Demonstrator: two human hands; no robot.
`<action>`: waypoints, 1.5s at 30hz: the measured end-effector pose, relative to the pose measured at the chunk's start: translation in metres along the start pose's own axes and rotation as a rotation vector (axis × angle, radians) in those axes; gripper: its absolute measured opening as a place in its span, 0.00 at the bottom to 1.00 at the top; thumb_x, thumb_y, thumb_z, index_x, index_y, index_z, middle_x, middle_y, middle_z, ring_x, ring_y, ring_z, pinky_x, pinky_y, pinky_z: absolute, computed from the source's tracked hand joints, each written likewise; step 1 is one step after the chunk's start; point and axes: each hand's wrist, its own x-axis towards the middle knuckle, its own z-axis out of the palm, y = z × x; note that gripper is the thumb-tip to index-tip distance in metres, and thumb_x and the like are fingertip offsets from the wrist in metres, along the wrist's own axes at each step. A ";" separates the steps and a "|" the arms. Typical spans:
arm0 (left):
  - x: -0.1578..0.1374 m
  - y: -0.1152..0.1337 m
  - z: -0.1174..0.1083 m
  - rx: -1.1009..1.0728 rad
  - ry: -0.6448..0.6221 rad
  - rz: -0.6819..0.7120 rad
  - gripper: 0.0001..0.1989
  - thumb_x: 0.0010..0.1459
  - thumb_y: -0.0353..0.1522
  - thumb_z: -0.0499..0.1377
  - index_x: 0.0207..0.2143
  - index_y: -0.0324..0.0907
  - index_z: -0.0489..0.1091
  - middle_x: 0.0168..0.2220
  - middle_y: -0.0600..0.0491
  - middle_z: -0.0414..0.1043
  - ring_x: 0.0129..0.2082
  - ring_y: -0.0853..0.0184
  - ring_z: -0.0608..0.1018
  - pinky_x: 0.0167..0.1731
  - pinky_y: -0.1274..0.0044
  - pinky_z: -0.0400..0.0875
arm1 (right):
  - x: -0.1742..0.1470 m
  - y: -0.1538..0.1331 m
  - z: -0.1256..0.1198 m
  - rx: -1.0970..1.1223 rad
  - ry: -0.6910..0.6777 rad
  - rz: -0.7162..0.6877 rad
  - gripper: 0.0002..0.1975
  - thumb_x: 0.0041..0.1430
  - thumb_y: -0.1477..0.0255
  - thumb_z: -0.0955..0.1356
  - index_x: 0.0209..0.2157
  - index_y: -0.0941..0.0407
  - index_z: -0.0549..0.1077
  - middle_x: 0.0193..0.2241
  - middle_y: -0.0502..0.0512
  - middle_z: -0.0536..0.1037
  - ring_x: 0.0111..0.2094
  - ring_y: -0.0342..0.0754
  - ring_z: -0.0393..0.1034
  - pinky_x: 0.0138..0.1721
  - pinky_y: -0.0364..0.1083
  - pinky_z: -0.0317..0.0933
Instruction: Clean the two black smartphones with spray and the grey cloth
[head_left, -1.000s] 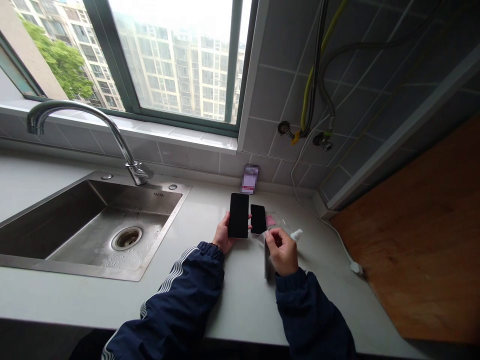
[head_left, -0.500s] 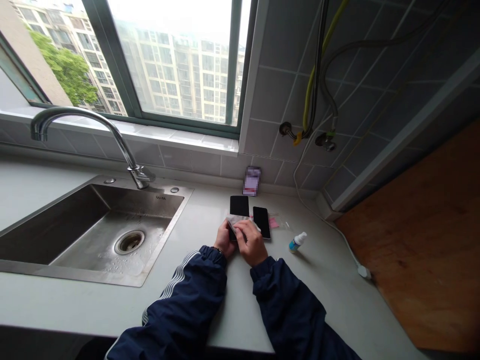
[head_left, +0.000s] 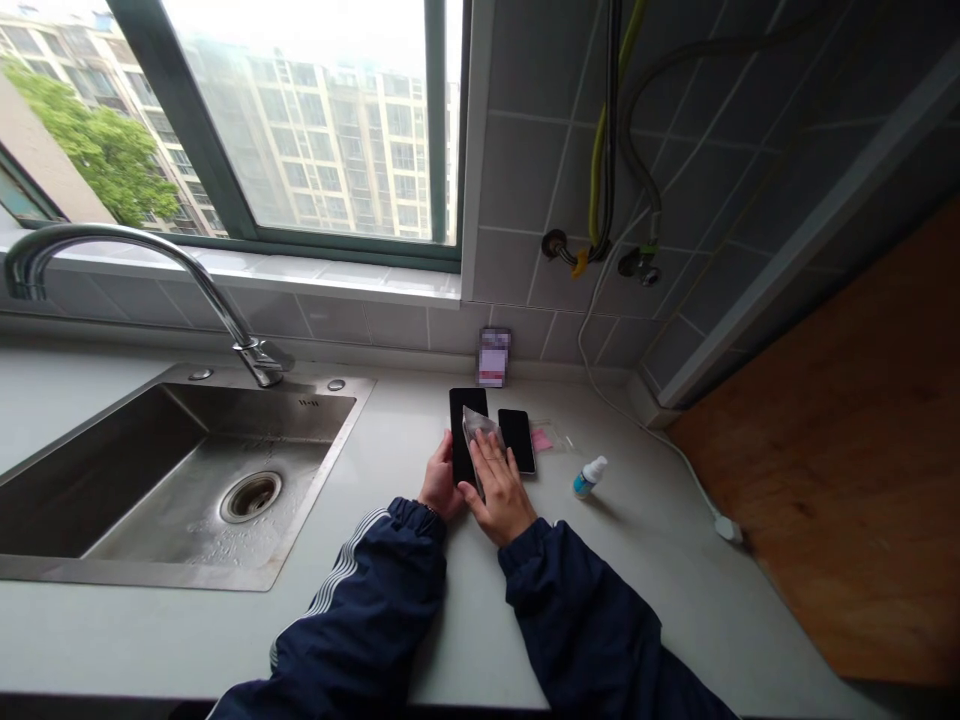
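Note:
My left hand (head_left: 441, 482) grips the lower left edge of a black tablet-like device (head_left: 463, 440), its fingers partly hidden. A grey cloth (head_left: 480, 420) lies over the right side of that device. My right hand (head_left: 501, 497) holds the cloth against the device under its nearly straight fingers, with the thumb toward the lower edge. Just right of the cloth, a black-screened phone (head_left: 517, 442) lies on the counter.
Behind the hands, a phone (head_left: 493, 358) with a blurred screen leans at the wall. A small spray bottle (head_left: 589, 477) and a clear packet with pink in it (head_left: 543, 439) are to the right. A steel sink (head_left: 315, 500) with a faucet (head_left: 217, 290) is at left.
My right fingers have straightened and flattened over the cloth. The cloth has shifted to the right side of the black device, uncovering more of it. The camera view has turned slightly right.

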 end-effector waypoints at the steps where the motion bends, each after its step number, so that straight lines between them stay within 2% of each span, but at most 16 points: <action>1: 0.000 -0.001 0.000 0.004 0.019 0.015 0.27 0.71 0.44 0.48 0.64 0.38 0.65 0.56 0.43 0.76 0.61 0.52 0.73 0.60 0.64 0.68 | 0.000 0.001 -0.001 -0.010 0.008 0.014 0.38 0.70 0.66 0.62 0.74 0.55 0.39 0.72 0.62 0.48 0.73 0.62 0.40 0.67 0.69 0.46; 3: 0.000 -0.004 0.000 0.014 0.050 0.006 0.26 0.71 0.42 0.50 0.63 0.37 0.67 0.56 0.44 0.76 0.60 0.53 0.74 0.60 0.65 0.67 | 0.001 0.002 -0.003 -0.029 0.039 0.039 0.39 0.71 0.65 0.62 0.74 0.54 0.37 0.73 0.62 0.45 0.73 0.63 0.37 0.67 0.69 0.44; 6: -0.001 -0.007 0.001 0.055 0.047 -0.084 0.26 0.70 0.42 0.52 0.62 0.35 0.67 0.55 0.42 0.77 0.59 0.53 0.75 0.59 0.67 0.69 | 0.002 0.006 -0.005 -0.058 0.103 0.071 0.40 0.71 0.64 0.62 0.74 0.54 0.34 0.73 0.62 0.44 0.73 0.64 0.35 0.68 0.70 0.42; 12: -0.008 -0.009 0.008 0.105 0.023 -0.214 0.27 0.70 0.43 0.51 0.61 0.33 0.69 0.51 0.41 0.79 0.54 0.54 0.79 0.55 0.68 0.72 | 0.004 0.017 -0.007 -0.095 0.219 0.140 0.39 0.73 0.61 0.60 0.74 0.56 0.33 0.73 0.66 0.42 0.73 0.65 0.35 0.68 0.69 0.42; 16: -0.012 -0.008 0.010 0.155 -0.027 -0.288 0.27 0.69 0.44 0.51 0.60 0.34 0.70 0.48 0.40 0.80 0.51 0.51 0.80 0.51 0.63 0.74 | 0.006 0.023 -0.015 -0.088 0.289 0.175 0.37 0.74 0.60 0.58 0.74 0.55 0.34 0.73 0.64 0.42 0.73 0.64 0.34 0.68 0.69 0.41; 19: -0.012 -0.008 0.007 0.221 -0.015 -0.347 0.28 0.68 0.46 0.52 0.59 0.35 0.71 0.45 0.39 0.81 0.46 0.48 0.82 0.45 0.61 0.77 | 0.007 0.025 -0.020 -0.090 0.324 0.177 0.36 0.74 0.61 0.57 0.74 0.55 0.35 0.73 0.64 0.42 0.74 0.63 0.32 0.68 0.68 0.40; 21: -0.012 -0.010 0.006 0.248 -0.006 -0.363 0.29 0.67 0.46 0.54 0.58 0.34 0.72 0.44 0.39 0.81 0.45 0.48 0.82 0.44 0.60 0.77 | 0.007 0.026 -0.022 -0.088 0.343 0.178 0.35 0.74 0.62 0.57 0.74 0.55 0.35 0.73 0.64 0.43 0.74 0.63 0.32 0.68 0.68 0.41; 24: -0.013 -0.012 0.008 0.253 0.007 -0.315 0.28 0.67 0.46 0.55 0.59 0.33 0.71 0.46 0.39 0.81 0.49 0.49 0.81 0.49 0.62 0.74 | 0.007 0.025 -0.021 -0.068 0.351 0.164 0.36 0.74 0.62 0.57 0.74 0.55 0.35 0.73 0.64 0.43 0.74 0.64 0.32 0.68 0.68 0.42; 29: -0.017 -0.014 0.016 0.215 -0.005 -0.285 0.27 0.68 0.43 0.54 0.58 0.32 0.72 0.52 0.40 0.78 0.59 0.50 0.75 0.62 0.65 0.64 | 0.006 0.018 -0.017 -0.041 0.313 0.053 0.36 0.74 0.60 0.57 0.74 0.57 0.36 0.73 0.64 0.41 0.73 0.65 0.34 0.68 0.69 0.43; 33: -0.016 -0.016 0.019 0.131 -0.050 -0.198 0.27 0.70 0.44 0.50 0.62 0.37 0.69 0.60 0.43 0.72 0.66 0.53 0.66 0.66 0.66 0.57 | 0.004 0.009 -0.015 -0.035 0.209 -0.079 0.37 0.73 0.59 0.57 0.74 0.59 0.36 0.73 0.65 0.43 0.73 0.66 0.35 0.68 0.70 0.43; 36: -0.012 -0.016 0.018 0.035 -0.055 -0.116 0.27 0.71 0.44 0.46 0.64 0.40 0.67 0.64 0.46 0.68 0.69 0.56 0.61 0.66 0.69 0.55 | 0.002 0.003 -0.012 -0.008 0.119 -0.126 0.38 0.73 0.58 0.57 0.74 0.60 0.37 0.73 0.65 0.44 0.73 0.63 0.37 0.69 0.66 0.44; 41: -0.010 -0.007 0.011 -0.035 -0.095 -0.199 0.41 0.65 0.59 0.42 0.66 0.41 0.64 0.58 0.41 0.73 0.64 0.50 0.69 0.63 0.61 0.61 | -0.001 -0.004 -0.005 0.008 0.029 -0.186 0.36 0.72 0.59 0.60 0.73 0.62 0.46 0.72 0.63 0.50 0.73 0.60 0.41 0.70 0.63 0.45; 45: -0.010 0.002 0.010 -0.060 -0.121 -0.168 0.45 0.63 0.61 0.41 0.65 0.37 0.64 0.56 0.39 0.75 0.60 0.49 0.73 0.62 0.59 0.63 | -0.002 -0.008 -0.004 0.030 -0.024 -0.208 0.35 0.72 0.59 0.61 0.72 0.62 0.50 0.71 0.62 0.51 0.73 0.59 0.41 0.70 0.62 0.48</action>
